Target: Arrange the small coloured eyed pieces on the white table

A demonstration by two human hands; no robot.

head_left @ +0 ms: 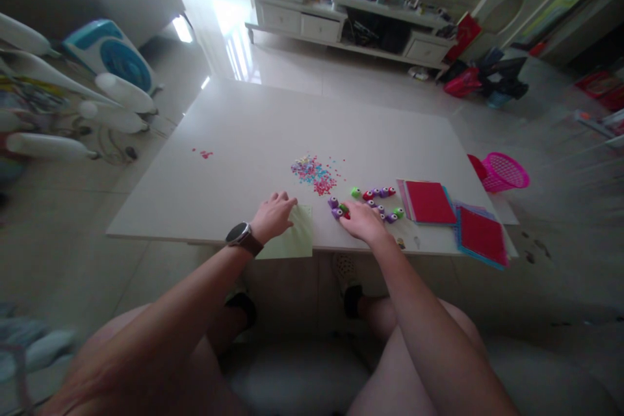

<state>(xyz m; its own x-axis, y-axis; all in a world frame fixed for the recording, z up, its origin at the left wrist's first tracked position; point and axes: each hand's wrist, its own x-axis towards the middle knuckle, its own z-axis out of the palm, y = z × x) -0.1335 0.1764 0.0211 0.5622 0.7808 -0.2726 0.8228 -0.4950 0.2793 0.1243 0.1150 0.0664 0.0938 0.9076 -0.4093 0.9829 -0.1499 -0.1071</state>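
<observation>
My left hand [273, 216] rests at the table's near edge over a pale green sheet of paper [299, 234]. Its fingers are apart, and the sheet overhangs the edge a little. To the right, my right hand [363, 221] reaches in among several small craft punches, its thumb and fingertips closed around a red punch [346, 214]. Purple punches [334, 203] stand just left of those fingertips. Beyond the hand is a row with a green punch [355, 192] and a red one [368, 195]. A loose pile of tiny coloured paper cut-outs [314, 172] lies farther back.
Stacks of coloured paper, red on top, lie at the right: one [431, 203] and another [482, 235] by the corner. Several pink bits [207, 155] lie at left on the white table [234, 123]. A pink basket [507, 172] stands beyond the right edge.
</observation>
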